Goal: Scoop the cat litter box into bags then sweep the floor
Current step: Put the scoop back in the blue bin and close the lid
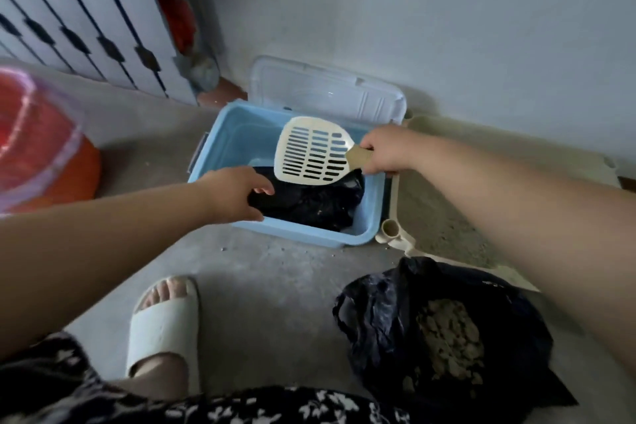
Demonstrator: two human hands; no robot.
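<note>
A grey concrete floor (275,286) is spreading under everything, and a pale wall (447,27) is rising behind. A white slatted panel (69,17) is standing at the far left. The beige litter box (390,229) is sitting on the floor at the right, against the wall, with grey litter lying inside it; the right forearm is crossing over it and hiding much of its near side. A blue tub (309,234) is sitting just beside the litter box's left wall, and its clear lid (327,93) is leaning upright behind it against the wall. An open black bag (385,320) is lying on the floor in front of the litter box, with brownish litter clumps (451,337) showing in its mouth. An orange basin (51,165) under clear plastic is sitting at the left edge. A wad of black bags (320,203) is lying in the tub's near half. The cream slotted scoop (313,153) is hanging over the tub, its blade partly covering the wad, and the right grip (385,153) is clenching its tan handle. The left grip (237,191) is reaching over the tub's near-left rim, fingers and thumb curling round the edge of the black bags. A foot in a white slipper (165,323) is resting in front of the tub. Stray grains (223,248) are dotting the floor nearby.
</note>
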